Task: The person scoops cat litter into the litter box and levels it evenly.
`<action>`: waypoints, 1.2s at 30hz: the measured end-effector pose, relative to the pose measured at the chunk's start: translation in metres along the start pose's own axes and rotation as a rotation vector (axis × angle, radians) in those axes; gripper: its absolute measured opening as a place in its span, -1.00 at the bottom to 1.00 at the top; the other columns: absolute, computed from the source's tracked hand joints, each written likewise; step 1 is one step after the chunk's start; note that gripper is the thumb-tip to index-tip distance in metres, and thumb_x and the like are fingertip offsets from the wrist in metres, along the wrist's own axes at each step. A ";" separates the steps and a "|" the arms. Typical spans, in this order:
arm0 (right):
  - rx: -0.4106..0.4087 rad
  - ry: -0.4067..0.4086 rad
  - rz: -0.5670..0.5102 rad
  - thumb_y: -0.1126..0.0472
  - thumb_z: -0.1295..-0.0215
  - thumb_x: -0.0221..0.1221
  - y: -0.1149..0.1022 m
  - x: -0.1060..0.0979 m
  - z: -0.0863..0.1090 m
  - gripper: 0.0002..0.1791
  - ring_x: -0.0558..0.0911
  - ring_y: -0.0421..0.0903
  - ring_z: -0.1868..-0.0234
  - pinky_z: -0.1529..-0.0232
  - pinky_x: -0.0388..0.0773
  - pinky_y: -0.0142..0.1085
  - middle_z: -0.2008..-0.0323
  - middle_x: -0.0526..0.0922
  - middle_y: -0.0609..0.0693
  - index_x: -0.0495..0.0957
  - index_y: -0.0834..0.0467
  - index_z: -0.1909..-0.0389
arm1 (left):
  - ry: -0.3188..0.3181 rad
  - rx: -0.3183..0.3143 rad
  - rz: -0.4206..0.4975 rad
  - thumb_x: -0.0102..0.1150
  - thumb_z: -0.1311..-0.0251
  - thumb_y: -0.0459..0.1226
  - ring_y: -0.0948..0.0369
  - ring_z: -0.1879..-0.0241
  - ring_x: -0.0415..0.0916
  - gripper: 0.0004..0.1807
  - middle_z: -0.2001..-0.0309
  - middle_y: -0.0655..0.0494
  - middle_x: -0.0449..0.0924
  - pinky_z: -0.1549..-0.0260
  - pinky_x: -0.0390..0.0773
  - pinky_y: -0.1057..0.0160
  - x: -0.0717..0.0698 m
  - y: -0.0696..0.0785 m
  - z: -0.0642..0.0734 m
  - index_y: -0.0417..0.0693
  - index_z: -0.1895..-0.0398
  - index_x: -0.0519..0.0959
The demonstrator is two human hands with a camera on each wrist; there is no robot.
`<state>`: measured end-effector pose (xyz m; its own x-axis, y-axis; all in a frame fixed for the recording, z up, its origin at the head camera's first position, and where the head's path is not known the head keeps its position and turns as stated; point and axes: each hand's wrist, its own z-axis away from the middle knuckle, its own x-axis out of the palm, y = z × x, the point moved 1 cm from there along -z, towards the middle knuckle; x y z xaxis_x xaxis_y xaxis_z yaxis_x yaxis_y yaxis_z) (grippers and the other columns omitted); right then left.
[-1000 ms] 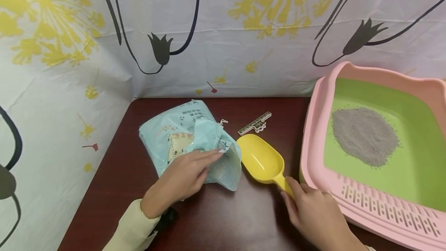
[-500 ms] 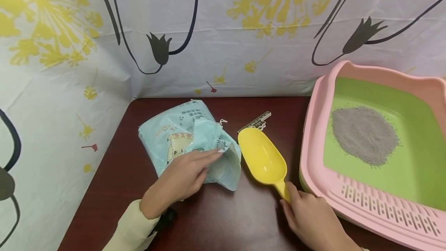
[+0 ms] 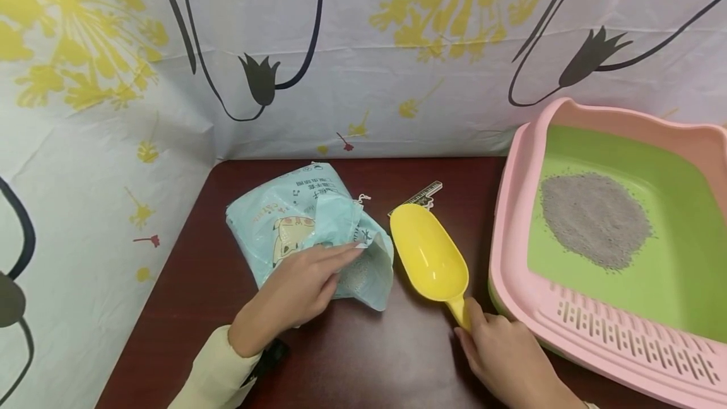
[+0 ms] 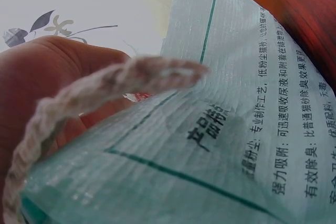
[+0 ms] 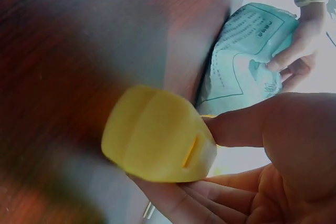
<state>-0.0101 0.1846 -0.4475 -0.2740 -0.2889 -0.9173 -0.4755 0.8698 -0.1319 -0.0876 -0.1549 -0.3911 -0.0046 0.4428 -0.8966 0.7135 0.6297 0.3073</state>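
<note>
A light-blue bag (image 3: 267,219) with printed lettering lies on the table, its mouth turned to the right and grey granules (image 3: 354,275) visible inside. My left hand (image 3: 301,286) pinches the bag's rim, thumb on the near side and fingers stretched along the upper edge. A cord loop (image 4: 105,85) hangs across the left wrist view. In my right hand (image 3: 508,352) I grip a yellow scoop (image 3: 431,254) by its handle; its bowl faces up with nothing in it. The handle's slotted end (image 5: 157,135) shows between thumb and fingers in the right wrist view.
On the right stands a pink-and-green litter tray (image 3: 568,327) with a patch of grey litter (image 3: 593,219) on its floor. A small ruler-shaped piece (image 3: 427,194) lies behind the scoop, partly covered by it. A patterned cloth (image 3: 363,62) hangs behind the dark red table (image 3: 363,358).
The scoop's bowl has swung up and slightly away, so its tip now overlaps the ruler-shaped piece. My right hand has shifted slightly toward me. My left hand and the bag have stayed put.
</note>
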 end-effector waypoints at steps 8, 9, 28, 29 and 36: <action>0.039 -0.034 0.008 0.20 -0.13 0.61 -0.002 0.001 -0.003 -0.49 0.48 -0.07 0.77 0.77 0.35 -0.16 0.71 0.34 -0.12 0.51 0.32 0.11 | 0.003 0.005 0.002 0.24 -0.37 -0.51 0.09 -0.21 0.72 -0.42 -0.43 0.11 0.64 -0.01 0.74 0.07 0.000 0.000 -0.001 -0.10 -0.46 0.65; 0.048 -0.044 0.007 0.19 -0.14 0.62 -0.002 0.001 -0.003 -0.47 0.49 -0.06 0.76 0.76 0.37 -0.15 0.71 0.35 -0.11 0.51 0.34 0.08 | 0.004 0.006 0.002 0.24 -0.36 -0.51 0.09 -0.22 0.72 -0.41 -0.43 0.11 0.64 -0.02 0.74 0.07 -0.001 0.000 -0.001 -0.11 -0.46 0.65; 0.134 -0.187 -0.040 0.05 -0.19 0.61 -0.007 -0.010 -0.007 -0.20 0.62 0.01 0.54 0.53 0.58 -0.02 0.44 0.54 0.02 0.43 0.36 -0.27 | -0.002 0.008 -0.002 0.23 -0.37 -0.50 0.09 -0.23 0.71 -0.43 -0.43 0.09 0.64 0.00 0.74 0.08 -0.001 0.000 -0.001 -0.11 -0.45 0.66; 0.137 -0.198 -0.043 0.03 -0.20 0.60 -0.008 -0.012 -0.008 -0.17 0.60 0.00 0.53 0.52 0.58 -0.03 0.43 0.54 0.03 0.42 0.36 -0.30 | -0.002 0.009 -0.005 0.23 -0.36 -0.50 0.09 -0.23 0.71 -0.42 -0.43 0.09 0.64 -0.01 0.74 0.08 -0.001 0.001 0.000 -0.12 -0.45 0.65; 0.115 -0.185 -0.001 -0.02 -0.24 0.57 -0.014 -0.033 -0.017 -0.16 0.61 -0.02 0.49 0.46 0.65 0.04 0.34 0.65 0.11 0.49 0.40 -0.35 | -0.007 0.002 -0.009 0.23 -0.38 -0.48 0.11 -0.23 0.71 -0.42 -0.44 0.12 0.63 -0.03 0.74 0.08 -0.002 0.001 0.001 -0.07 -0.46 0.65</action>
<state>-0.0080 0.1753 -0.4087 -0.1102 -0.2202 -0.9692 -0.3745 0.9124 -0.1648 -0.0862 -0.1558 -0.3888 -0.0066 0.4328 -0.9015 0.7148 0.6325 0.2984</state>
